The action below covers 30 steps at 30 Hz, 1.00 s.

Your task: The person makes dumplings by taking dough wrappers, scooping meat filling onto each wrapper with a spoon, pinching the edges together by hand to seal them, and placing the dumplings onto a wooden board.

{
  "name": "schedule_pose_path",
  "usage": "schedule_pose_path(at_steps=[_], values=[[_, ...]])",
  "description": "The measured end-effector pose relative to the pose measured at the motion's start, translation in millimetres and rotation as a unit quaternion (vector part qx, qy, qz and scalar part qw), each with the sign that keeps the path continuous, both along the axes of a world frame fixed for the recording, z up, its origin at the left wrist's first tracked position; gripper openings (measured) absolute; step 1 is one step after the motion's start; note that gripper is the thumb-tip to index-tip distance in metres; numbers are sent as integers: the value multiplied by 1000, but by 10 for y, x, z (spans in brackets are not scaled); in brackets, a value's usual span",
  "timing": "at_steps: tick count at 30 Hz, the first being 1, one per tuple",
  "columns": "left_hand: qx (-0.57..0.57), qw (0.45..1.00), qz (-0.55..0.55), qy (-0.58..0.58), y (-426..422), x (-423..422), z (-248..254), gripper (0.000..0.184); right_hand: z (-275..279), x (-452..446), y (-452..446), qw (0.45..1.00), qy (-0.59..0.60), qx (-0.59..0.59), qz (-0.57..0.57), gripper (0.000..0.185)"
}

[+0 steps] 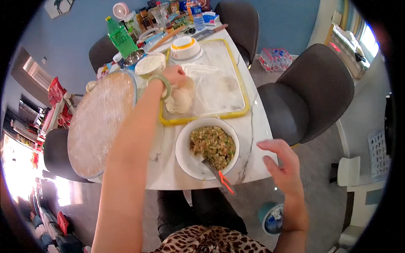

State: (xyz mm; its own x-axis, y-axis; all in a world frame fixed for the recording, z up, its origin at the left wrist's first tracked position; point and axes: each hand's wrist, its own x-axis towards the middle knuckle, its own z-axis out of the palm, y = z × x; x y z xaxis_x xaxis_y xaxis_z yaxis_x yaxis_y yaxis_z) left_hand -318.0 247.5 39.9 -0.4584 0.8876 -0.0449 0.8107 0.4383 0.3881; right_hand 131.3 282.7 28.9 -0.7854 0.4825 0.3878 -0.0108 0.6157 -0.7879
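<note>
My left hand (174, 76), with a green bangle at the wrist, reaches over the left part of a yellow-rimmed board (240, 95). Its fingers are curled at the upper end of pale dough (180, 100); what they hold, if anything, is hidden. Flour is spread over the board's middle. My right hand (283, 162) hovers off the table's right edge, thumb and fingers apart, holding nothing. Between the arms, near the front edge, a white bowl (182, 158) holds chopped filling (213, 143) and a utensil with an orange-marked handle (225, 182).
A round floured tray (101, 124) lies at the left. Behind the board's near part are a bowl of flour (150, 65), an upturned white bowl (184, 48), a green bottle (121, 38) and a knife (204, 33). A chair (308, 92) stands at the right.
</note>
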Motion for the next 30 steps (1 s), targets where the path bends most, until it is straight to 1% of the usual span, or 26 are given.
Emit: schedule_pose_path(at_steps=[1, 2, 3, 4, 5, 6, 7, 8, 9, 10, 11, 12, 13, 14, 15, 16, 17, 18, 19, 21, 23, 24, 26, 27, 29, 30], values=[[42, 999, 3, -30, -39, 65, 77, 25, 13, -46, -31, 998, 9, 61, 28, 36], [85, 995, 8, -60, -77, 140, 146, 24, 64, -84, -66, 998, 0, 59, 32, 36], [138, 987, 24, -78, -66, 124, 124, 19, 121, -123, -120, 991, -23, 112, 72, 44], [149, 979, 56, -129, -86, 250, 256, 23, 160, -153, -185, 979, -46, 164, 112, 52], [218, 947, 74, -224, -133, 418, 331, 20, 172, -182, -260, 978, -53, 166, 118, 52], [286, 901, 90, -313, -179, 618, 414, 19, 176, -224, -328, 968, -84, 201, 123, 52], [290, 898, 95, -316, -198, 712, 445, 19, 182, -269, -385, 957, -111, 237, 128, 53], [377, 809, 96, -442, -227, 795, 482, 19, 197, -320, -432, 955, -95, 249, 133, 50], [453, 693, 94, -553, -270, 861, 499, 19, 208, -350, -458, 952, -100, 252, 139, 50], [457, 688, 98, -556, -319, 946, 531, 19, 219, -378, -473, 946, -96, 275, 145, 43], [502, 604, 94, -612, -371, 1034, 563, 22, 237, -408, -478, 938, -91, 298, 150, 37], [542, 513, 87, -660, -435, 1129, 562, 27, 255, -416, -468, 936, -95, 302, 154, 37], [546, 508, 86, -661, -528, 1195, 514, 27, 280, -447, -467, 933, -99, 306, 161, 29], [577, 463, 94, -666, -618, 1270, 462, 30, 307, -479, -465, 930, -103, 309, 168, 22], [606, 418, 100, -669, -673, 1314, 404, 34, 310, -502, -465, 928, -106, 314, 168, 22], [593, 428, 65, -679, -760, 1292, 328, 33, 303, -529, -465, 929, -101, 317, 163, 18], [595, 423, 63, -680, -837, 1283, 245, 33, 307, -551, -469, 929, -96, 321, 158, 14], [602, 418, 88, -675, -955, 1364, 191, 33, 341, -565, -483, 928, -99, 323, 158, 14], [607, 412, 114, -670, -1085, 1442, 144, 33, 385, -580, -509, 935, -116, 301, 144, 15], [598, 403, 128, -681, -1285, 1553, 140, 31, 411, -599, -547, 940, -138, 282, 131, 15], [597, 377, 176, -686, -1424, 1653, 136, 36, 394, -638, -588, 970, -161, 134, 125, 16], [597, 373, 177, -688, -1496, 1671, 79, 36, 391, -676, -619, 969, -164, 136, 126, 16], [569, 354, 148, -728, -1629, 1684, -64, 34, 380, -790, -700, 983, -143, 64, 101, 14], [567, 351, 147, -731, -1677, 1717, -104, 34, 342, -851, -725, 982, -146, 66, 97, 14], [572, 340, 129, -735, -1763, 1815, -179, 33, 239, -937, -739, 994, -75, 48, 64, 12], [571, 334, 128, -739, -1806, 1862, -205, 33, 233, -940, -750, 994, -80, 51, 61, 12]])
